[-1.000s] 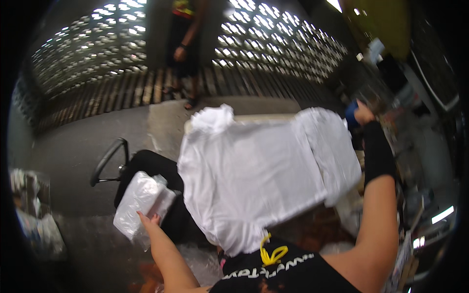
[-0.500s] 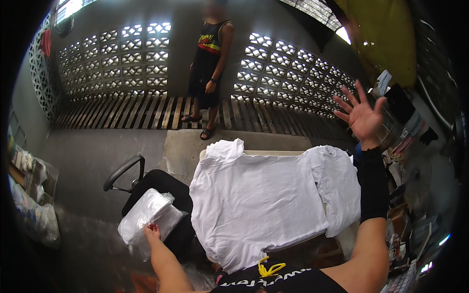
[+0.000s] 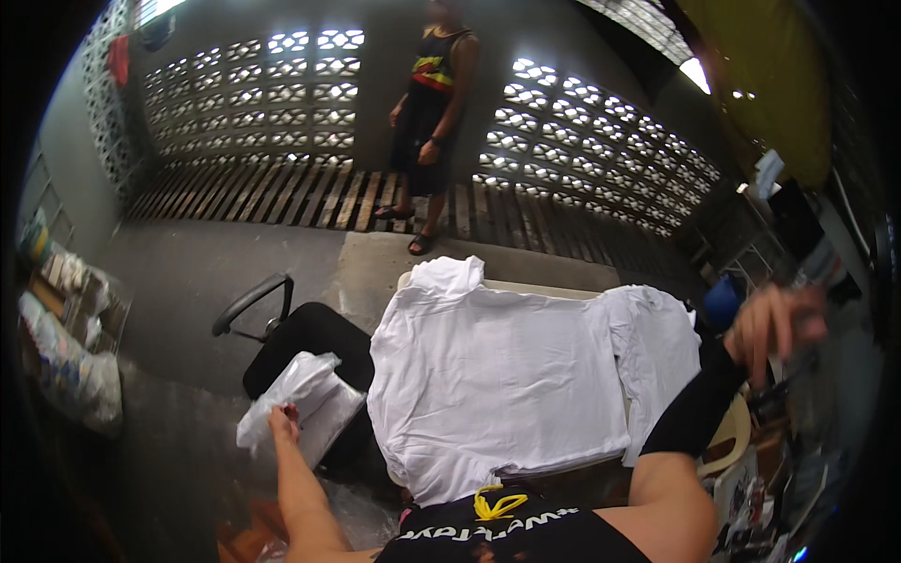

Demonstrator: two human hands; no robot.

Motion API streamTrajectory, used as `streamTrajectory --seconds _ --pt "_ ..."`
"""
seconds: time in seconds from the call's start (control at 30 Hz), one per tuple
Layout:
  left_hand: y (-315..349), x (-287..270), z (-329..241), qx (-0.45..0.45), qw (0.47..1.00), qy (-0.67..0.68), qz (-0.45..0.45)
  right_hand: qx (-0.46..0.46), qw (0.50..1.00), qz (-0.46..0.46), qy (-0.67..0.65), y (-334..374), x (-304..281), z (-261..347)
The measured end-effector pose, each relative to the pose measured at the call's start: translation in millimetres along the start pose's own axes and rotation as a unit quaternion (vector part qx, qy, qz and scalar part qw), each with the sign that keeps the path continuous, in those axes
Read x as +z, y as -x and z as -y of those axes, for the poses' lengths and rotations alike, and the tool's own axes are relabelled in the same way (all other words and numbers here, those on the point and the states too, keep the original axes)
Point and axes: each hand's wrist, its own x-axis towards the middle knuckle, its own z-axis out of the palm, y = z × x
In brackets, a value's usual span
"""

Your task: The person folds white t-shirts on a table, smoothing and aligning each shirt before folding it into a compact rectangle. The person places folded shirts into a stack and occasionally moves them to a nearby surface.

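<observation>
My left hand (image 3: 284, 424) is closed on the edge of a clear plastic bag (image 3: 258, 427) at the near side of a stack of such bags. The stack (image 3: 328, 413) lies on the black seat of an office chair (image 3: 310, 340), left of the table. Out to the right, my right hand (image 3: 777, 328) is raised past the table's edge, blurred by motion. Its fingers look apart and nothing shows in them. A white T-shirt (image 3: 502, 366) lies spread flat in front of me, with another white garment (image 3: 652, 328) along its right side. Neither hand touches them.
The table's pale edge (image 3: 554, 291) shows behind the shirt. A person (image 3: 436, 113) stands beyond it, by slatted wooden pallets (image 3: 282, 202). The chair's armrest (image 3: 249, 305) juts out at left. Filled plastic sacks (image 3: 80, 375) stand far left; a blue round object (image 3: 723, 302) is at right.
My right hand has swung down and outward from its raised, spread pose. My left hand stays at the plastic bags, whose top layer has shifted slightly. The whole view has turned a little.
</observation>
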Motion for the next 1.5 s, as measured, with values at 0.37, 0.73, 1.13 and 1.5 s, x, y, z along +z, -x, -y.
streamTrajectory --seconds 0.37,0.73,1.13,1.5 --pt "207 72 -122 0.377 0.891 -0.210 0.139 0.327 0.905 -0.225 0.155 195 -52 -106" --pt "498 249 -193 0.621 0.739 -0.213 0.148 0.622 0.697 -0.222 0.280 447 45 -244" --pt "440 461 -21 0.554 0.510 -0.567 0.334 0.351 0.856 -0.351 -0.145 322 26 -232" --pt "386 175 172 0.470 0.497 -0.647 0.337 0.513 0.686 -0.375 0.354 492 38 -271"
